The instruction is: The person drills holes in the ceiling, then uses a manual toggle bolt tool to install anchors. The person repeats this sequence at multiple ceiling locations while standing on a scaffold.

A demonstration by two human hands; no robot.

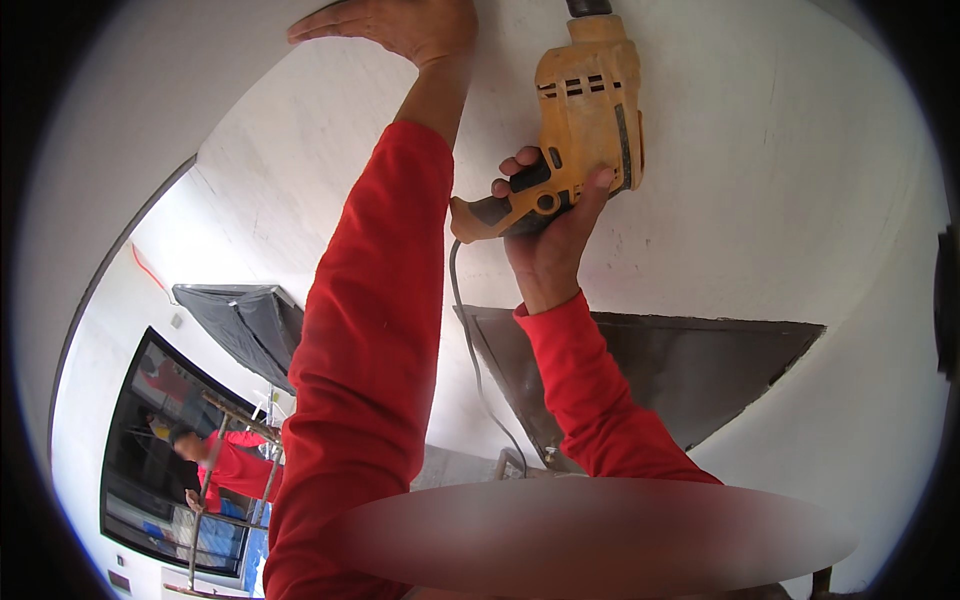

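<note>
My right hand [550, 250] is wrapped around the handle of a yellow and black corded power drill [590, 130], its fingers near the trigger. The drill points upward, and its black front end runs out of view at the top. A grey cord [472, 350] hangs down from the handle. Stretched up to the left of the drill, my left hand [420, 28] lies with extended fingers against the white plastered surface [330, 100], holding nothing that I can see. Both my arms wear red sleeves.
A dark rectangular opening or panel [690, 370] is set in the white wall behind my right forearm. Lower left, a person in red [240, 465] stands by metal scaffolding [203, 490] before a black-framed window [130, 450]. Above hangs a dark covered box [240, 325].
</note>
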